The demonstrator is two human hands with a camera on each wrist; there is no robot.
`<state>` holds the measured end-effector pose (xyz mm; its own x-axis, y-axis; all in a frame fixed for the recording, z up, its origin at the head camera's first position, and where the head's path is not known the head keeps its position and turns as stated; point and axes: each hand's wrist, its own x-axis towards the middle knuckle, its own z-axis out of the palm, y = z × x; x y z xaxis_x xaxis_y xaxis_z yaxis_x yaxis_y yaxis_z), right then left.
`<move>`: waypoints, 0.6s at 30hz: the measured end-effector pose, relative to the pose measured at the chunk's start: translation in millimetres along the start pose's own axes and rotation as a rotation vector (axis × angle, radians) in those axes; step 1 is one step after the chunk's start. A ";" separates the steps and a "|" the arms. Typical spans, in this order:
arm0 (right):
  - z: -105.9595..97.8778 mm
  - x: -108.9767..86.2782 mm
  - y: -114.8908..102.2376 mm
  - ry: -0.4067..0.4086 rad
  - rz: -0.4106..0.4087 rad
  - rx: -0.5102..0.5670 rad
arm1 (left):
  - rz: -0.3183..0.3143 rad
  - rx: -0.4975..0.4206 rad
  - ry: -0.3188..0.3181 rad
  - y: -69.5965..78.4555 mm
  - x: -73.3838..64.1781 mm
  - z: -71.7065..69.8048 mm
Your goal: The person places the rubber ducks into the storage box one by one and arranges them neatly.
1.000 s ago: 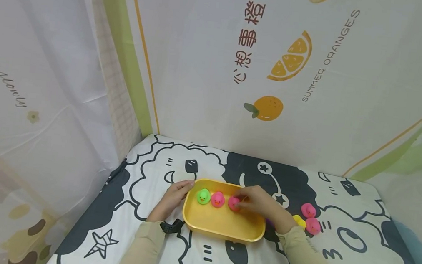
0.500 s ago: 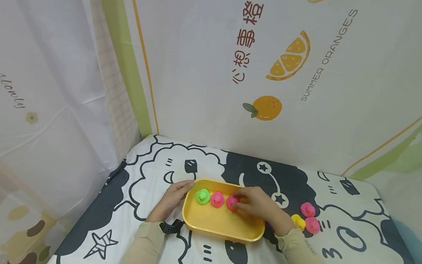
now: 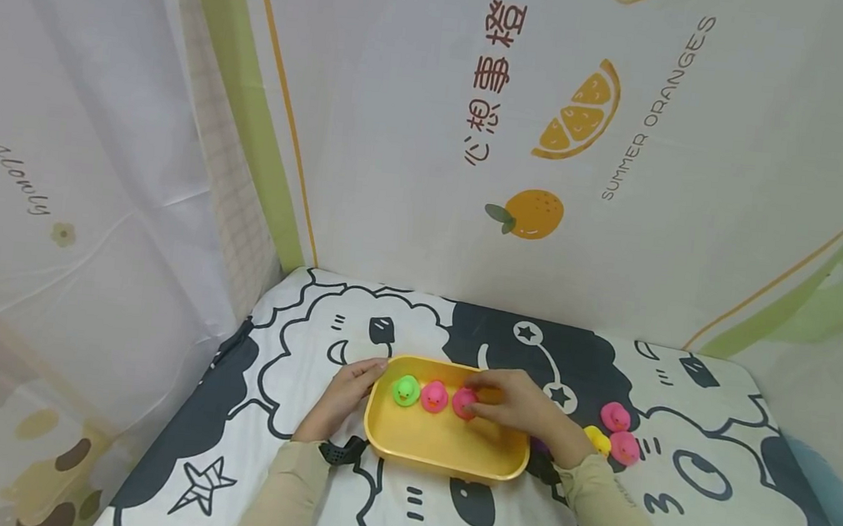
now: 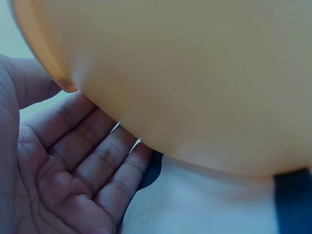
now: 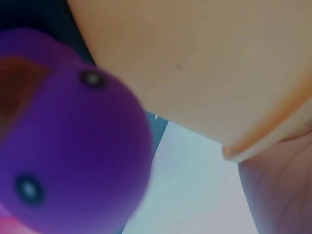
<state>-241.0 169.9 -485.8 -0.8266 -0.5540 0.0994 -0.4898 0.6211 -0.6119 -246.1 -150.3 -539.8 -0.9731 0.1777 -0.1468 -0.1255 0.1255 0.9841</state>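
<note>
A yellow plastic tray [image 3: 443, 449] sits on the patterned cloth. My left hand [image 3: 348, 390] holds its left end; in the left wrist view the fingers [image 4: 105, 151] lie along the outer wall, with the thumb at the rim. Inside, along the far side, a green rubber duck [image 3: 406, 391] and a pink rubber duck [image 3: 435, 397] stand in a row. My right hand [image 3: 518, 403] reaches over the right end and pinches another pink rubber duck [image 3: 463, 402] beside them, partly covering it. In the right wrist view, a large purple rubber duck [image 5: 92, 151] appears outside the tray.
Right of the tray, two pink rubber ducks [image 3: 625, 448] and a yellow rubber duck [image 3: 597, 440] lie on the cloth [image 3: 671, 502], near my right forearm. Printed curtains [image 3: 418, 129] hang behind the table and on its left. A dark band [image 3: 343, 452] circles my left wrist.
The pinched pink duck has shifted very slightly left, closer to the other pink duck, with my right hand. My left hand stays at the tray's end.
</note>
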 end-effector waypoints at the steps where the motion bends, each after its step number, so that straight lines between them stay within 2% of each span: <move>1: -0.1 -0.2 0.1 0.002 0.001 0.001 | 0.002 -0.003 -0.001 0.3 0.0 -0.1; 13: -9.4 -6.2 5.3 0.056 -0.068 0.000 | 0.009 -0.017 0.009 0.5 0.3 1.0; 18: -17.2 -11.4 8.4 0.107 -0.079 0.007 | 0.018 -0.018 0.014 1.6 -0.3 1.8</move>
<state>-240.5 190.9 -478.5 -0.8105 -0.5386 0.2301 -0.5528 0.5737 -0.6043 -245.7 -148.4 -538.4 -0.9778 0.1664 -0.1277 -0.1113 0.1043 0.9883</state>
